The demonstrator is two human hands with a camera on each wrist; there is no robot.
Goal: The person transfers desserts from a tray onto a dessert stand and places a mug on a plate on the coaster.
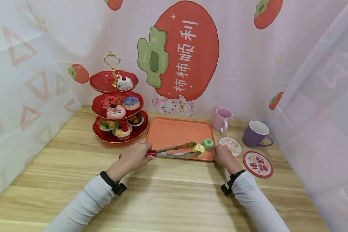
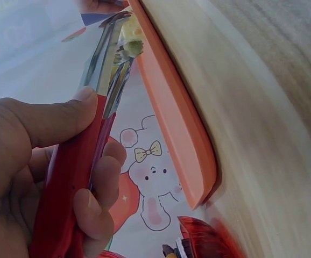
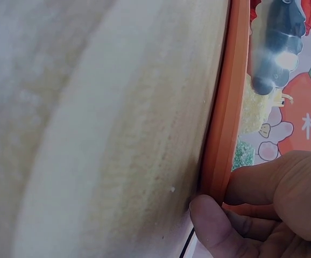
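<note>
My left hand point(image 1: 134, 157) grips the red handle of metal tongs point(image 1: 177, 155), with the thumb along one arm and fingers curled round the other in the left wrist view. The tong tips lie on either side of a small yellow cake point(image 1: 199, 149) at the front right of an orange tray point(image 1: 174, 132). Whether they squeeze it, I cannot tell. Beside it sits a green ring-shaped cake point(image 1: 207, 144), also on the tray. At the tray's front right corner, my right hand point(image 1: 224, 157) pinches the rim between thumb and fingers.
A three-tier red stand point(image 1: 120, 138) with several cupcakes, doughnuts and a white cake is at the left. Right of the tray are a pink mug point(image 1: 220, 118), a purple mug point(image 1: 253, 137), a white coaster point(image 1: 235, 148) and a red-rimmed coaster point(image 1: 258, 164). Printed cloth hangs behind.
</note>
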